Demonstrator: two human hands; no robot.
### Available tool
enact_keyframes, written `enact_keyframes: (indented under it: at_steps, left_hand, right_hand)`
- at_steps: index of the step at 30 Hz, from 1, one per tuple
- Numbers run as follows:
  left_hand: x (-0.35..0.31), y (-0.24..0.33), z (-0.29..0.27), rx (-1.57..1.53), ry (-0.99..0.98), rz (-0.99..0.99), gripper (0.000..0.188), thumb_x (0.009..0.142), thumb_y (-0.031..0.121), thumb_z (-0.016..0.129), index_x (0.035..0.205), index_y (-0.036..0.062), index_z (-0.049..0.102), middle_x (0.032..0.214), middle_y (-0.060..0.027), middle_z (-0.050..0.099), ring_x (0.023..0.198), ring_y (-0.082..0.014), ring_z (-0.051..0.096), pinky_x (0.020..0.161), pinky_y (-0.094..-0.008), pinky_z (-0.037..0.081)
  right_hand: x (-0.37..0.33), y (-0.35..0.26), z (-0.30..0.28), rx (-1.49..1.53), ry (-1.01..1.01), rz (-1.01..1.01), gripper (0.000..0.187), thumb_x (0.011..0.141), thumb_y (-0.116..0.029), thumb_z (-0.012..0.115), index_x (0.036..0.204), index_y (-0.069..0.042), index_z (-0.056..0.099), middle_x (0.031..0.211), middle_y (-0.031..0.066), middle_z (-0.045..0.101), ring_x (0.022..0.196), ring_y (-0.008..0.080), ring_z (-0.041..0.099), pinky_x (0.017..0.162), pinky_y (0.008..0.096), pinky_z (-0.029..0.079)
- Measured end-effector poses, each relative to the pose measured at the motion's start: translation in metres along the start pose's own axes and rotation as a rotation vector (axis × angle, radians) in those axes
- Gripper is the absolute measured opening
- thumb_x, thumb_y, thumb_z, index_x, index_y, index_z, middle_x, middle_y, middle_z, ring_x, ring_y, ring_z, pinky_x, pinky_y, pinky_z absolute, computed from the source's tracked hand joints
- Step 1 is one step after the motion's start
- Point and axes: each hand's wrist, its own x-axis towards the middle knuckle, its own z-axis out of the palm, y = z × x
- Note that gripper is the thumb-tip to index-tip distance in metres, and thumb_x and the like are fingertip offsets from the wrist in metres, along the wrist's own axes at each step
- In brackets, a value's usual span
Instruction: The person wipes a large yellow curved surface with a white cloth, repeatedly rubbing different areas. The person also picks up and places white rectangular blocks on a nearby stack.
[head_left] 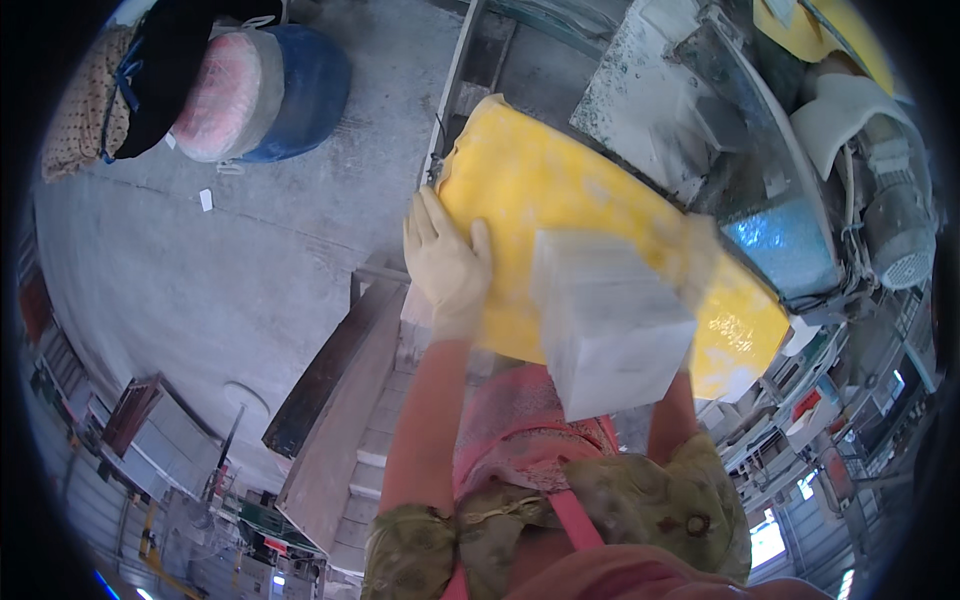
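Observation:
A yellow sheet with pale smudges covers a slanting work surface before me. On its near part stands a stack of pale grey-white square slabs, slightly blurred. My left hand, in a cream glove, rests at the sheet's left edge, fingers stretched out and holding nothing. My right hand, also gloved, is beyond the stack's right side, over the sheet. Motion smears its fingers, and the stack hides part of that forearm. Whether it touches the stack, I cannot tell.
Right of the sheet lies a wet machine bed with blue-tinted water, near a motor. A wooden trough stands at my left. Across the concrete floor are a blue drum and a person's patterned clothing.

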Motion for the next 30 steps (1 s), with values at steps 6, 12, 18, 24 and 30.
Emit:
enact_keyframes:
  at_steps: [6, 12, 18, 24, 30]
  left_hand:
    - [0.005, 0.003, -0.005, -0.03, -0.08, -0.036, 0.079, 0.089, 0.026, 0.064, 0.148, -0.0137, 0.03, 0.138, -0.0336, 0.049, 0.125, -0.048, 0.049, 0.109, -0.0538, 0.039]
    - [0.002, 0.002, -0.008, -0.065, -0.087, -0.005, 0.078, 0.091, 0.026, 0.063, 0.148, -0.0154, 0.03, 0.136, -0.0339, 0.05, 0.121, -0.0494, 0.052, 0.106, -0.0542, 0.041]
    - [-0.001, 0.002, -0.009, -0.047, -0.121, -0.063, 0.082, 0.088, 0.026, 0.067, 0.149, -0.013, 0.03, 0.14, -0.0325, 0.049, 0.125, -0.0481, 0.05, 0.11, -0.0547, 0.038]
    - [0.001, 0.003, -0.007, -0.095, -0.08, -0.016, 0.075, 0.094, 0.028, 0.063, 0.148, -0.0139, 0.033, 0.136, -0.0324, 0.052, 0.118, -0.048, 0.054, 0.104, -0.0532, 0.043]
    - [0.001, 0.004, -0.009, -0.08, -0.106, -0.048, 0.078, 0.091, 0.027, 0.065, 0.149, -0.0117, 0.032, 0.139, -0.0313, 0.051, 0.122, -0.0469, 0.052, 0.107, -0.0515, 0.042]
  right_hand:
    - [-0.021, 0.07, 0.076, -0.306, -0.141, -0.252, 0.062, 0.1, -0.025, 0.045, 0.155, 0.002, 0.032, 0.156, 0.0325, 0.032, 0.141, 0.051, 0.035, 0.118, 0.059, 0.025]
    - [-0.025, 0.068, 0.068, -0.227, -0.178, -0.161, 0.061, 0.101, -0.026, 0.044, 0.154, 0.003, 0.033, 0.156, 0.0324, 0.032, 0.144, 0.0518, 0.031, 0.117, 0.0621, 0.024]
    - [-0.014, 0.067, 0.093, -0.198, -0.126, -0.298, 0.06, 0.101, -0.027, 0.045, 0.152, 0.003, 0.036, 0.155, 0.031, 0.034, 0.142, 0.0515, 0.033, 0.117, 0.0614, 0.023]
    - [-0.031, 0.09, 0.084, -0.323, -0.156, -0.295, 0.058, 0.1, -0.025, 0.045, 0.151, 0.002, 0.039, 0.153, 0.0309, 0.036, 0.14, 0.0517, 0.034, 0.117, 0.0605, 0.022]
    - [-0.027, 0.077, 0.077, -0.296, -0.146, -0.284, 0.059, 0.099, -0.023, 0.045, 0.152, 0.003, 0.037, 0.153, 0.0326, 0.035, 0.14, 0.0523, 0.033, 0.116, 0.0606, 0.023]
